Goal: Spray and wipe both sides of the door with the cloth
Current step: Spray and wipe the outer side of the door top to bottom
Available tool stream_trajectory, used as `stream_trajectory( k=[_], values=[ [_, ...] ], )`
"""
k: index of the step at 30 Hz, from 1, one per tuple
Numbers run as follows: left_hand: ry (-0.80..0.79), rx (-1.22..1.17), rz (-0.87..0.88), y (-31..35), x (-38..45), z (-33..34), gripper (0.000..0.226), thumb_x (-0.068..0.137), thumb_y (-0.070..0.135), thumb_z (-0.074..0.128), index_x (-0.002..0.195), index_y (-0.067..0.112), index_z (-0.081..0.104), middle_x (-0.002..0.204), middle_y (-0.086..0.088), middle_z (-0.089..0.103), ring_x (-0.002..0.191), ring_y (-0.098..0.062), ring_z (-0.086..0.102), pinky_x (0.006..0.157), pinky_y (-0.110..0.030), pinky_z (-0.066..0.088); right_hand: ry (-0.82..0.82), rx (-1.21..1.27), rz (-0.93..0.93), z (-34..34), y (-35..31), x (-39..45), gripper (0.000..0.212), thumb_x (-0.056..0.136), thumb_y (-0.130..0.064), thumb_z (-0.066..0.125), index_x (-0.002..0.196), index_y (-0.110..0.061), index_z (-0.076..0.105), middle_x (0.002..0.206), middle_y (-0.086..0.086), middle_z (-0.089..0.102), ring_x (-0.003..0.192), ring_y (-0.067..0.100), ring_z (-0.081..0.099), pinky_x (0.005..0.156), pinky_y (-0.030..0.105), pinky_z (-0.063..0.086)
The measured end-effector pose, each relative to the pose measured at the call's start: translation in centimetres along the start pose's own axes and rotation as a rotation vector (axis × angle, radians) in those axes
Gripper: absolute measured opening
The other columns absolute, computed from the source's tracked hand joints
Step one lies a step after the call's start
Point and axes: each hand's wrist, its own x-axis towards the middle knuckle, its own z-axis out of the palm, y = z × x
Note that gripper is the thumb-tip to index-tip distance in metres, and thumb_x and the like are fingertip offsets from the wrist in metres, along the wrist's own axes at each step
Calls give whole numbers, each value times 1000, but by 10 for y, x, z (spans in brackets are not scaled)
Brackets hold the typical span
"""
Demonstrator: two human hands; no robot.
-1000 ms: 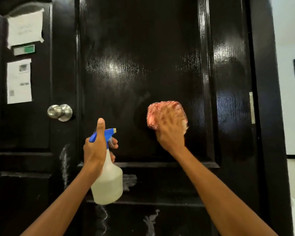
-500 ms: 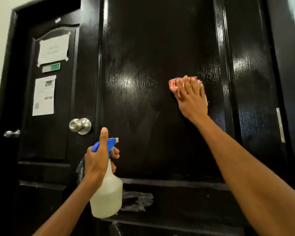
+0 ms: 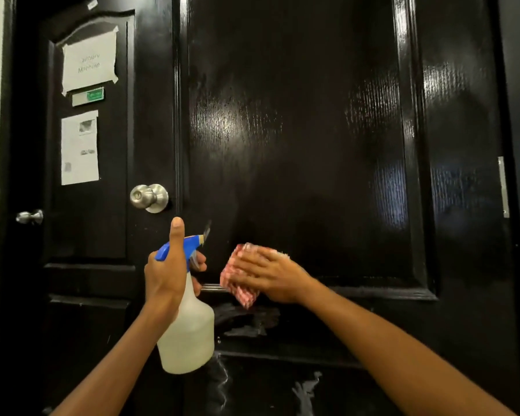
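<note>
I am holding one spray bottle in my left hand, fingers wrapped around its neck, thumb sticking up. The bottle is looking cloudy white inside. My right hand is pressing one red cloth flat on the black door, low down. Two silver knobs and two papers are sitting on the left.

One head-worn, wide-angle view only, facing straight at the glossy black door from close range, tilted slightly down; both forearms entering from the bottom edge, left hand and right hand low in centre, door knob just above the left hand
</note>
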Motion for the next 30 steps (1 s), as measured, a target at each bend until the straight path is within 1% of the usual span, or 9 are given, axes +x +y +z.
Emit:
stream_trajectory(
  k=[3,6,9,12,16,19,21,26,30],
  values=[
    [8,9,16,2,4,-4,87,91,78,37,78,-2,70,71,-17,69,47,-33,55,51,-39,52,212,-6,364,-36,84,23,75,78,-10,52,152,-17,45,153,14,46,144,37,39,119,52,29],
    [19,32,45,3,9,-6,87,92,76,36,74,-4,67,70,-17,69,48,-32,55,50,-36,51,256,-51,727,-83,180,32,73,90,-13,42,160,-21,23,163,16,29,151,39,21,123,51,7],
    [36,24,61,2,16,-13,86,91,76,37,77,-3,68,70,-18,69,46,-31,54,49,-35,50,289,-53,920,-95,205,51,70,100,-23,43,162,-17,10,167,16,12,154,39,3,123,51,-8],
    [55,23,62,0,20,-18,84,90,76,37,79,-1,70,70,-17,69,47,-31,55,50,-36,51,350,-33,796,-67,151,88,68,98,-17,45,160,-14,20,165,16,20,154,34,12,125,51,-4],
    [58,14,64,-7,23,-30,86,91,77,38,69,-1,67,66,-16,68,48,-33,56,50,-37,50,230,7,327,-13,25,103,66,85,-19,45,151,-15,45,155,15,44,147,31,35,124,53,13],
    [41,10,55,-15,19,-46,83,91,75,39,65,0,66,62,-15,66,48,-31,56,47,-34,51,8,-19,13,13,-53,85,66,92,-31,49,157,-23,34,163,8,30,153,29,21,126,51,0],
    [43,12,48,-20,23,-56,80,91,72,39,66,1,66,64,-18,67,53,-28,59,45,-25,52,-39,-66,-62,14,-48,74,66,94,-33,50,157,-27,32,164,5,27,153,28,19,126,50,-2],
    [24,-28,49,-19,50,-76,80,88,72,38,68,0,66,62,-13,66,50,-25,59,43,-20,50,135,-147,199,-25,61,99,64,81,-13,50,144,-26,56,148,8,55,138,33,50,115,53,30],
    [8,-52,101,-23,71,-85,81,90,74,37,62,2,63,59,-10,66,49,-21,58,52,-32,55,168,-123,670,-84,160,131,70,86,-14,37,154,-33,38,159,10,40,147,38,33,119,58,20]
  ],
)
